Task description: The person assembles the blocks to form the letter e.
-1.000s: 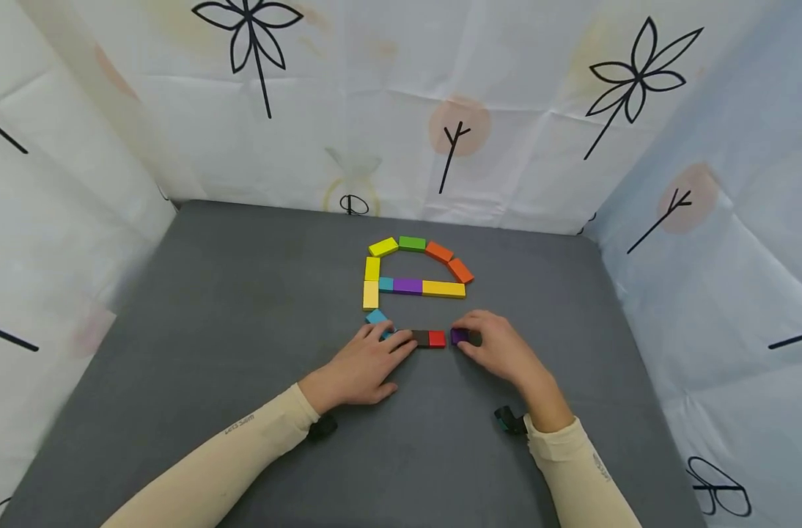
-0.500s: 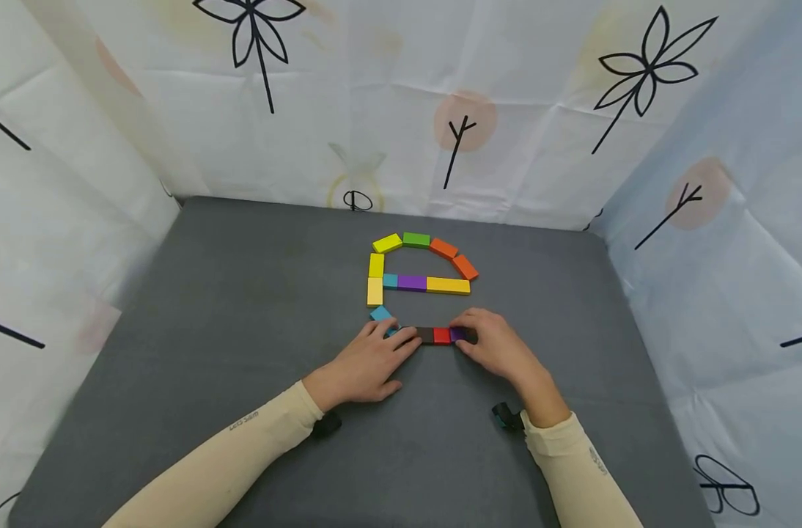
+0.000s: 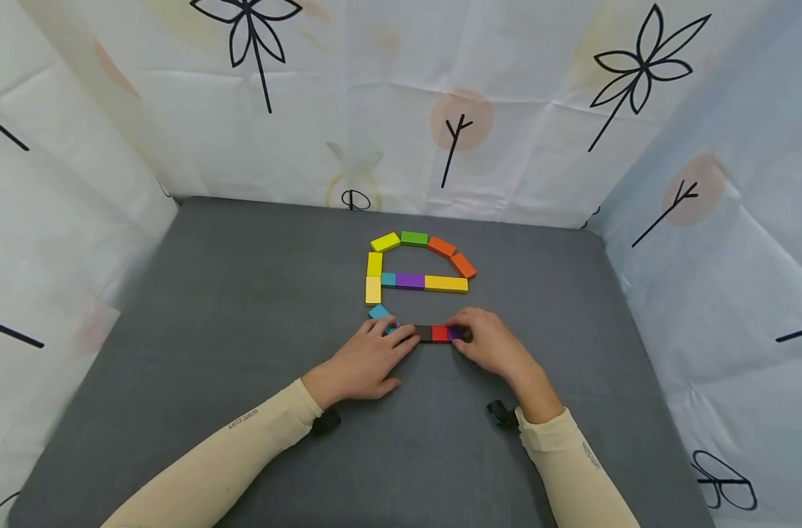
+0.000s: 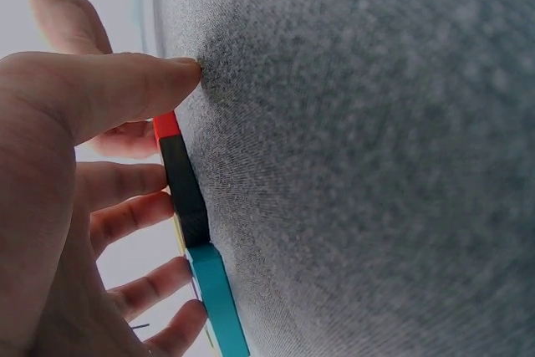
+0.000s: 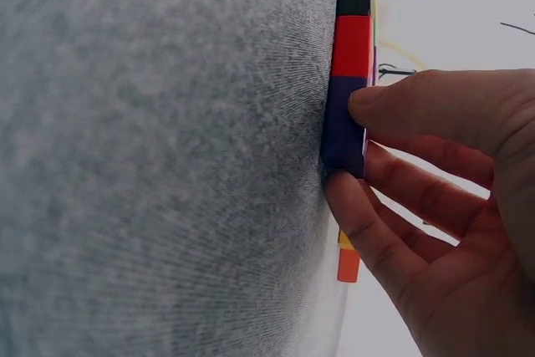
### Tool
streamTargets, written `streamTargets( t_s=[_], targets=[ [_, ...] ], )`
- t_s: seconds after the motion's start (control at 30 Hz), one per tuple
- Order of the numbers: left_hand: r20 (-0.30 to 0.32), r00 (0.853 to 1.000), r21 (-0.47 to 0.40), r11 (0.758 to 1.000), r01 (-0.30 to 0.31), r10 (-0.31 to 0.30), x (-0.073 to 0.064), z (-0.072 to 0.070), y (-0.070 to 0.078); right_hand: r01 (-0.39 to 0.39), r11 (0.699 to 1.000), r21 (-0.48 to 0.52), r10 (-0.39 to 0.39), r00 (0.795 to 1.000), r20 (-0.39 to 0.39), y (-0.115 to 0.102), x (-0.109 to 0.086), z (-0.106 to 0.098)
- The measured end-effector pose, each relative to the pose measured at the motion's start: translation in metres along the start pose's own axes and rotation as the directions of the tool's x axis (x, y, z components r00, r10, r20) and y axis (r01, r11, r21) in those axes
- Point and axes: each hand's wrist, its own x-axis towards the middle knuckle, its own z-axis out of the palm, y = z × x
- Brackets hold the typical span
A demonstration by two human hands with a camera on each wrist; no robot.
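Note:
My right hand (image 3: 492, 343) pinches a dark purple block (image 5: 341, 123) between thumb and fingers. One end of that block meets a red block (image 5: 352, 45), which adjoins a black block (image 4: 184, 191). On the left, my left hand (image 3: 366, 361) lies low over the row, fingertips touching the black block and a blue block (image 4: 219, 300). Its thumb stands apart from the row. Another blue block (image 3: 378, 312) slants up from the row's left end, and part of the row is hidden under the left fingers in the head view.
Beyond the hands, yellow blocks (image 3: 373, 290), a green block (image 3: 414, 238) and orange blocks (image 3: 462, 265) form an arch. A crossbar with a purple block (image 3: 410, 281) and a long yellow block (image 3: 446, 284) closes it. Patterned cloth (image 3: 374, 95) borders the grey table (image 3: 256, 293).
My right hand has slid the purple block left, closing the gap to the red block. The left hand stays on the row, and the head view has shifted slightly.

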Motion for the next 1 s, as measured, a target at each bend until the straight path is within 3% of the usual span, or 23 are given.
streamTargets(
  t_s=[0.57,0.77,0.87,1.0],
  targets=[
    [0.008,1.000,0.011,1.000,-0.012,0.012,0.001,0.000,-0.005,0.024,1.000,-0.008,-0.024,1.000,0.004,-0.001,0.006,0.003],
    [-0.021,1.000,0.003,1.000,-0.015,0.015,0.007,-0.004,-0.009,0.029,1.000,0.000,-0.029,1.000,-0.009,-0.002,0.009,0.004],
    [-0.026,1.000,-0.054,0.998,-0.018,0.016,0.013,-0.006,-0.012,0.028,0.999,0.019,-0.028,0.999,-0.015,-0.002,0.010,0.004],
    [-0.003,1.000,-0.234,0.972,0.007,-0.008,0.022,-0.005,-0.018,0.001,0.999,0.045,0.000,1.000,-0.024,0.001,0.009,0.004]
  ],
)
